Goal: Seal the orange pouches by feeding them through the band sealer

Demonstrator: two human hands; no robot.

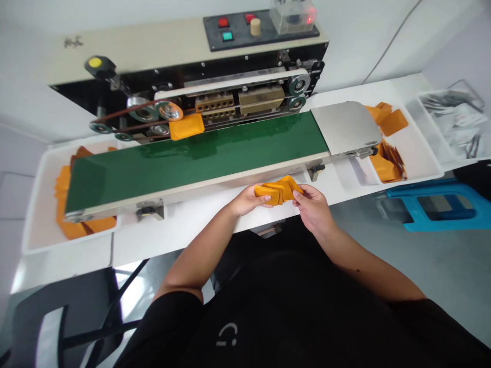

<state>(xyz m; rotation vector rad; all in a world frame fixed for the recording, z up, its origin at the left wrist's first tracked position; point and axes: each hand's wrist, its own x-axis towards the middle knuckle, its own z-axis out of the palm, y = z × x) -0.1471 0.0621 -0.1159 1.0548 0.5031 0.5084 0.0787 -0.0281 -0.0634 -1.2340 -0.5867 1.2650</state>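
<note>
My left hand point(249, 200) and my right hand point(312, 207) together grip a fanned stack of orange flat pouches point(278, 191) just in front of the conveyor's near edge. A single orange pouch point(186, 126) lies on the far edge of the green conveyor belt point(192, 156), against the rollers and heated blocks of a band sealer point(230, 99). Both hands are well apart from that pouch.
White trays holding orange pouches sit at the belt's left end point(38, 204) and right end point(422, 153). A steel chute point(345, 128) covers the right end of the belt. Further right are a bin of packets point(448, 122) and a blue stool point(433, 207).
</note>
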